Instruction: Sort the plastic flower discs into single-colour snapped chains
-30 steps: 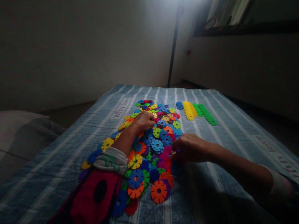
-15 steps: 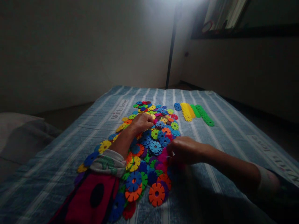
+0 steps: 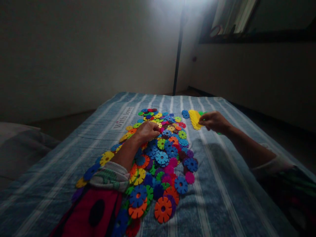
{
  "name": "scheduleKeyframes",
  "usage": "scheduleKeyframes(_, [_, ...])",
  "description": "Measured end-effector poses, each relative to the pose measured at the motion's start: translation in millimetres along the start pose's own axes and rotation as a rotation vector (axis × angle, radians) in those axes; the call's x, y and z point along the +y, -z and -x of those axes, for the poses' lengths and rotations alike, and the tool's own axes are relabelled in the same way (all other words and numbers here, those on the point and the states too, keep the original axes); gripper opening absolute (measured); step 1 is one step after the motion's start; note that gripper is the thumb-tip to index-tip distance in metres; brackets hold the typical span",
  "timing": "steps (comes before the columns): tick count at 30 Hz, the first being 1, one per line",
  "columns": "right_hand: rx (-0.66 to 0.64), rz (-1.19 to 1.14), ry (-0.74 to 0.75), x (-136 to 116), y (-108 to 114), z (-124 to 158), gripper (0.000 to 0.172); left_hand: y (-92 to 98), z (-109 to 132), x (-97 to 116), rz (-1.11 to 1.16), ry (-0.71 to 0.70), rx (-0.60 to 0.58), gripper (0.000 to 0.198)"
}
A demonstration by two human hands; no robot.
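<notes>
A spread pile of notched plastic discs point(image 3: 161, 158) in many colours lies down the middle of the striped cloth. Over its far left part rests my left hand point(image 3: 148, 130), fingers curled closed; whatever they hold, if anything, is hidden. My right hand point(image 3: 214, 121) is at the sorted rows on the right, its fingertips pinched on a yellow notched disc point(image 3: 198, 123) at the edge of the overlapping yellow row point(image 3: 194, 118). Behind that hand the green discs point(image 3: 202, 114) are mostly covered. A short stack of blue discs point(image 3: 185, 114) sits left of the yellow row.
Blue-and-white striped cloth point(image 3: 219, 177) covers the raised surface, with printed lettering at its left. A dark upright pole point(image 3: 177, 62) stands beyond the far edge, below a bright light. Pale bedding or fabric point(image 3: 22, 141) lies at the far left.
My right hand has moved from the pile's right edge, away and rightward to the yellow row, uncovering blue and pink discs. My left hand stays in nearly the same place over the pile.
</notes>
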State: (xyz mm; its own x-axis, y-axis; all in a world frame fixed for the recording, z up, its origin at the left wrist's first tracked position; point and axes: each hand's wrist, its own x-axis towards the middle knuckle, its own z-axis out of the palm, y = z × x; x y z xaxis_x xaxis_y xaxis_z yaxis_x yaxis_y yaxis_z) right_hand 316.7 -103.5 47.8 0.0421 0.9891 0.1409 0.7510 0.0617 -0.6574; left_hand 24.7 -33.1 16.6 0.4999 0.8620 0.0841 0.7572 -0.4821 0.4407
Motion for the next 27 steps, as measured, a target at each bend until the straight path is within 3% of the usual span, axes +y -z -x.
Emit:
scheduleKeyframes(3, [0.102, 0.027, -0.095, 30, 8, -16, 0.014, 0.0, 0, 0, -0.001, 0.004, -0.003, 0.015])
scheduleKeyframes(8, [0.079, 0.079, -0.148, 56, 2, -28, 0.014, 0.6, 1, 1, 0.003, 0.006, -0.008, 0.016])
scheduleKeyframes(17, [0.061, 0.073, -0.218, 65, -4, -37, 0.014, 1.6, 2, 4, -0.017, 0.048, -0.018, 0.018])
scheduleKeyframes(27, [0.091, 0.149, -0.238, 67, -9, -40, 0.027, 0.1, 1, 1, -0.003, 0.017, 0.001, 0.018])
